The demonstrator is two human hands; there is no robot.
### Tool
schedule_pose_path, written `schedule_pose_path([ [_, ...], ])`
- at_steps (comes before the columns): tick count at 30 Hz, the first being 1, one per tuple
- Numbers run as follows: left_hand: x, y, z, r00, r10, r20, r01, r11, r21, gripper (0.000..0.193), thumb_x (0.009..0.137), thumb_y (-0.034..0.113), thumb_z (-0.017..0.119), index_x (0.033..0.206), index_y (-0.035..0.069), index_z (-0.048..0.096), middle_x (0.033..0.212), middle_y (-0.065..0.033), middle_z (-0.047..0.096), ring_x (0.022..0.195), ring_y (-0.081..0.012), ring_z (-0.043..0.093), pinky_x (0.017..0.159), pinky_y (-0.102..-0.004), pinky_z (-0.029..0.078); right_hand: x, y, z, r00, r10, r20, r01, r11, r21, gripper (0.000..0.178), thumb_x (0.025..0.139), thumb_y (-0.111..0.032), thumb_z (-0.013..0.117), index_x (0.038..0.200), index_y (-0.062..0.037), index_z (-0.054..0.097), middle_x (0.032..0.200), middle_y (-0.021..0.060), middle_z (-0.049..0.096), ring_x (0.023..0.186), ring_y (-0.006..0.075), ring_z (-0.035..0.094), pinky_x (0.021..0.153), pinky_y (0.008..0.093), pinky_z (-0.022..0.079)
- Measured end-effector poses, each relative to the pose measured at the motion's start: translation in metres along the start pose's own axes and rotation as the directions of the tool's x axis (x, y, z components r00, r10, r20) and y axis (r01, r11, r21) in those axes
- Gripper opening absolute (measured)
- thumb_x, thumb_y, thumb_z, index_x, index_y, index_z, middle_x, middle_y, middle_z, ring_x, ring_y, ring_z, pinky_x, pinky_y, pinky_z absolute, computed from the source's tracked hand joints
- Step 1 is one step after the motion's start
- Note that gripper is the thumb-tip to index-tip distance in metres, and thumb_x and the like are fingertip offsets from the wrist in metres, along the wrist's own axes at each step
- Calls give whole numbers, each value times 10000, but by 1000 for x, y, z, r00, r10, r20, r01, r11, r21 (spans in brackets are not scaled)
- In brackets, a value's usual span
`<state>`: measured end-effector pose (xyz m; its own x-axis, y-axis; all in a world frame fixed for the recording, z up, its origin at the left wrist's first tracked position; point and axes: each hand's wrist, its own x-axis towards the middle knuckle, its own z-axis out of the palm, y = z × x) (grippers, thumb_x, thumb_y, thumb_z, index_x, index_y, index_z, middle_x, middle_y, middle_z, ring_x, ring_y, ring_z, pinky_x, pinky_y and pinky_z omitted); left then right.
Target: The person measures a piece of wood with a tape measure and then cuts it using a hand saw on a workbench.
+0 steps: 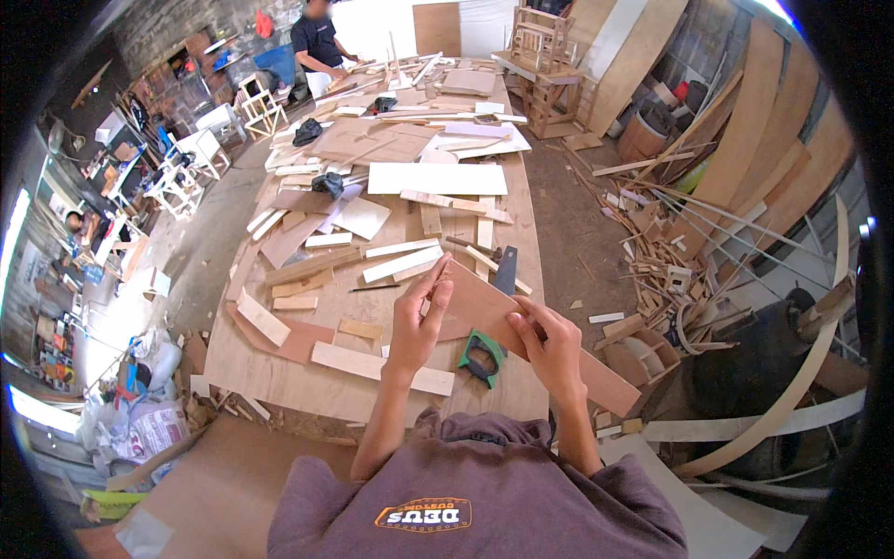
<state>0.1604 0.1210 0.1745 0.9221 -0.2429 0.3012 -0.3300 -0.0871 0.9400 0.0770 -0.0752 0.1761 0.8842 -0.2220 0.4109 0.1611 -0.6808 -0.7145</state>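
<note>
A long, thin reddish-brown wooden board [601, 377] is held slanting over the near end of the workbench. My left hand [424, 312] is at its far left end, the fingers behind it and the thumb at its edge. Farther down the board, my right hand [548, 340] grips it around the edge, thumb on the near face. Beneath lies a handsaw with a green and black handle [481, 358]; part of its dark blade [506, 270] shows beyond the board, which hides the rest. A pale wooden strip [382, 370] rests left of the saw.
The long workbench [261, 377] carries many offcuts, a white panel [436, 178] and black plastic bags [328, 184]. Scrap wood [656, 261] heaps on the floor at right, below leaning plywood sheets [745, 121]. Another person [317, 42] stands at the bench's far left; chair frames [259, 107] stand beyond.
</note>
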Motion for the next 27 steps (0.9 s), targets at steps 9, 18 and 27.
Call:
schedule_pose_path([
  [9, -13, -9, 15, 999, -27, -39, 28, 999, 29, 408, 1017, 218, 541, 1388, 49, 560, 1312, -94, 645, 1144, -112, 576, 957, -253, 428, -17, 8, -4, 998, 50, 31, -48, 996, -76, 264, 913, -272, 695, 1132, -127, 714, 875, 127, 714, 659, 242, 675, 622, 332, 530],
  [18, -19, -26, 23, 977, 176, -118, -155, 973, 169, 362, 1009, 143, 524, 1353, 58, 598, 1345, -100, 628, 1201, -215, 581, 1043, -341, 429, -27, 14, 2, 998, 58, 26, -56, 995, -88, 286, 911, -318, 684, 1120, -126, 716, 876, 126, 714, 686, 273, 683, 624, 356, 531],
  [27, -25, -45, 28, 895, 415, -163, -330, 862, 385, 343, 998, 111, 543, 1329, 67, 623, 1266, -85, 672, 1135, -235, 589, 992, -359, 458, -30, 16, 6, 996, 68, 63, -62, 994, -94, 271, 915, -309, 684, 1109, -122, 718, 894, 130, 718, 701, 282, 688, 631, 361, 534],
])
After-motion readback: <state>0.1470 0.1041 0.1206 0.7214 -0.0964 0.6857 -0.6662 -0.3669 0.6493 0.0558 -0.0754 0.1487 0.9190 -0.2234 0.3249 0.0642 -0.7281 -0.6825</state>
